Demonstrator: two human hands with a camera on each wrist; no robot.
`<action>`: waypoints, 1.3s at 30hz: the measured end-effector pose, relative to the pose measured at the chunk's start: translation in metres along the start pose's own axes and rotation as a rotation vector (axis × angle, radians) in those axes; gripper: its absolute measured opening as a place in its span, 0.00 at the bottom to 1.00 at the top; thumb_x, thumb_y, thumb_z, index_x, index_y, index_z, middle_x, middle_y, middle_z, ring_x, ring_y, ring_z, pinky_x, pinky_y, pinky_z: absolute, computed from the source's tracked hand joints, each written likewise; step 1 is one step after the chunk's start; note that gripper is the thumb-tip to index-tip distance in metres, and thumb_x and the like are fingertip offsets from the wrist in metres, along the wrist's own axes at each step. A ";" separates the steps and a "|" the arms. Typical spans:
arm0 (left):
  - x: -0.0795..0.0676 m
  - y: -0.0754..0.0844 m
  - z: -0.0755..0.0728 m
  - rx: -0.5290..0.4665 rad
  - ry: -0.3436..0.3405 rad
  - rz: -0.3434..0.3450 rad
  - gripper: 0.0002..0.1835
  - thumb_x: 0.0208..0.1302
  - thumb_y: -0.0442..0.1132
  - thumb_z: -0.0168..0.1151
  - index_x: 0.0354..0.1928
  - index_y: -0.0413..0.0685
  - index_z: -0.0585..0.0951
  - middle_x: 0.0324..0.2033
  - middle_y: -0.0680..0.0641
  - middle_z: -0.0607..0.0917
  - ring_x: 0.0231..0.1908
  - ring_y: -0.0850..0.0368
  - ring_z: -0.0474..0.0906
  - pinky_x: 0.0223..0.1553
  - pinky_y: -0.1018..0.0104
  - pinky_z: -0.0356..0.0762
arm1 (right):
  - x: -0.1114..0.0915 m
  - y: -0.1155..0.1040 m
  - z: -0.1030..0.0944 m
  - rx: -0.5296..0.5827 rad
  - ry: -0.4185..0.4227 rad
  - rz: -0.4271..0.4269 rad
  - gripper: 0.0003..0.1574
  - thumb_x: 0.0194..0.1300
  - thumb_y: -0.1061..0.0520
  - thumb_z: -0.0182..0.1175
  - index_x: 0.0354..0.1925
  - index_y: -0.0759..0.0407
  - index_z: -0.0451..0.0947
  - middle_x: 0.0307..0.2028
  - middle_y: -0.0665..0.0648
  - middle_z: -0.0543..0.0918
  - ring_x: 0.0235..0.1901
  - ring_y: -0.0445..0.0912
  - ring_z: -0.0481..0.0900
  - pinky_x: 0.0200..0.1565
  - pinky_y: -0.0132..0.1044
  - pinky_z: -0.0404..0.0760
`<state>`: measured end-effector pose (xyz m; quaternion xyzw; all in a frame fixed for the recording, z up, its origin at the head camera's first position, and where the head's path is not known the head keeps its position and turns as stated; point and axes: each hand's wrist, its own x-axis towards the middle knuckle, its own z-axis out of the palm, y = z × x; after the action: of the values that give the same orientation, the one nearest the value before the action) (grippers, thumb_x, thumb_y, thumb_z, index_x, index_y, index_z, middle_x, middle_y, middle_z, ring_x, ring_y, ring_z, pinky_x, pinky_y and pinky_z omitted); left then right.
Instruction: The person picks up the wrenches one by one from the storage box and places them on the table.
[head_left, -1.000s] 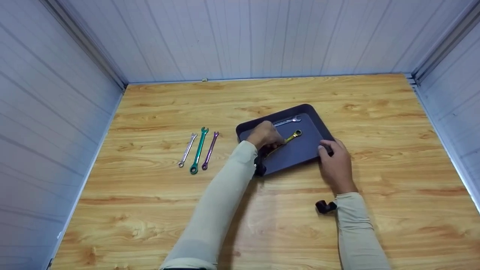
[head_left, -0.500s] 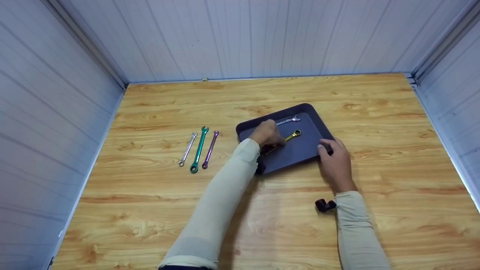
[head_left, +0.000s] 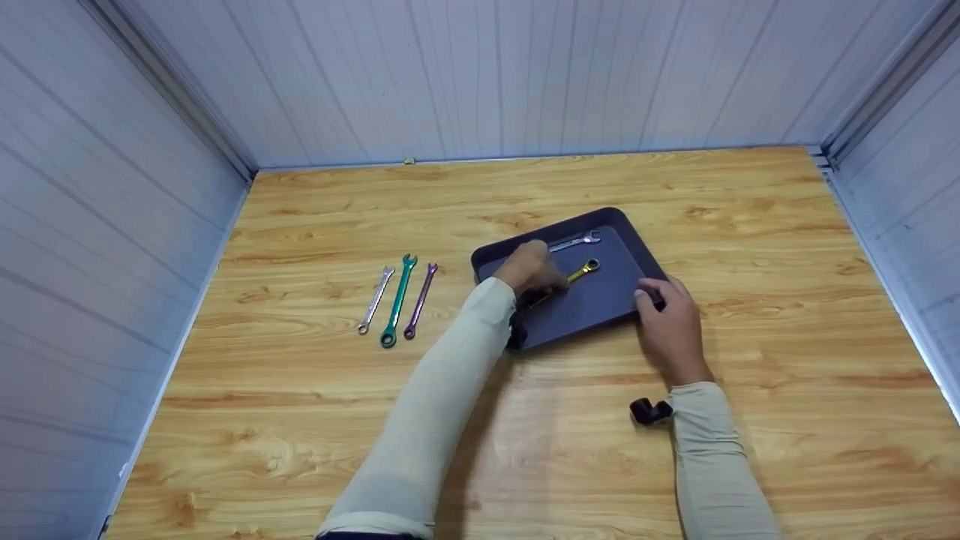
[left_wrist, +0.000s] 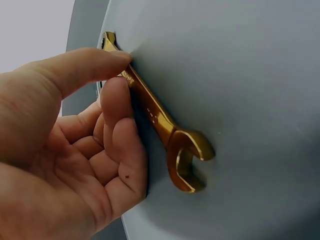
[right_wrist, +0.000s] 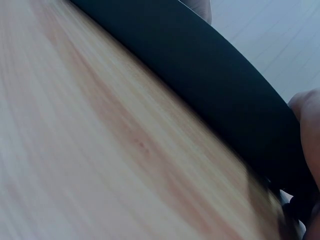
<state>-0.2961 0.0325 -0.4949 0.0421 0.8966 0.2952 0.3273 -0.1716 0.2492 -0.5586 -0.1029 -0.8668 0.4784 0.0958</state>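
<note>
My left hand (head_left: 531, 268) reaches into a dark grey tray (head_left: 600, 304) and pinches a gold combination wrench (head_left: 582, 271) between thumb and index finger. In the left wrist view, the wrench's open end (left_wrist: 187, 160) points away from the hand, close to the tray floor; the other fingers curl beside the shaft. Behind it in the tray lies a silver wrench (head_left: 577, 241), partly hidden by the left hand. My right hand (head_left: 671, 322) grips the tray's near right corner, thumb over the rim. The right wrist view catches the tray's dark outer wall (right_wrist: 200, 75).
On the wooden table (head_left: 300, 435), left of the tray, a small silver wrench (head_left: 376, 300), a green wrench (head_left: 398, 300) and a purple wrench (head_left: 421, 300) lie side by side. White panel walls (head_left: 487, 82) enclose the table at the back and both sides.
The left hand and the gold wrench have shifted only slightly within the tray. The right hand, the tray and the other wrenches hold their places.
</note>
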 end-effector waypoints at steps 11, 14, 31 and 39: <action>0.001 -0.001 0.005 0.064 0.075 0.059 0.14 0.53 0.44 0.78 0.27 0.46 0.81 0.24 0.53 0.79 0.25 0.59 0.75 0.27 0.67 0.73 | -0.001 0.000 0.000 0.014 -0.004 0.023 0.26 0.74 0.45 0.55 0.60 0.59 0.79 0.71 0.64 0.65 0.71 0.59 0.60 0.71 0.53 0.56; 0.000 -0.001 0.006 0.074 0.081 0.064 0.16 0.52 0.45 0.79 0.28 0.47 0.80 0.25 0.53 0.77 0.26 0.59 0.74 0.28 0.67 0.73 | -0.001 0.000 0.001 0.019 -0.003 0.023 0.25 0.74 0.46 0.55 0.60 0.60 0.79 0.71 0.64 0.65 0.71 0.59 0.60 0.71 0.53 0.56; 0.000 -0.005 -0.004 0.067 -0.054 0.036 0.14 0.56 0.45 0.75 0.21 0.48 0.81 0.19 0.53 0.80 0.22 0.59 0.75 0.27 0.67 0.73 | -0.001 0.000 0.001 0.030 0.011 -0.005 0.25 0.74 0.46 0.56 0.59 0.60 0.80 0.69 0.64 0.67 0.70 0.58 0.62 0.70 0.52 0.57; -0.002 -0.012 -0.006 0.011 -0.072 0.091 0.14 0.59 0.43 0.73 0.19 0.47 0.84 0.19 0.51 0.83 0.22 0.59 0.78 0.29 0.67 0.75 | -0.001 0.000 0.002 0.033 0.016 0.008 0.24 0.73 0.46 0.56 0.59 0.60 0.80 0.70 0.63 0.66 0.71 0.57 0.61 0.71 0.51 0.56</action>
<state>-0.2971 0.0194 -0.4965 0.0952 0.8832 0.3030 0.3452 -0.1716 0.2471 -0.5599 -0.1087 -0.8577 0.4920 0.1028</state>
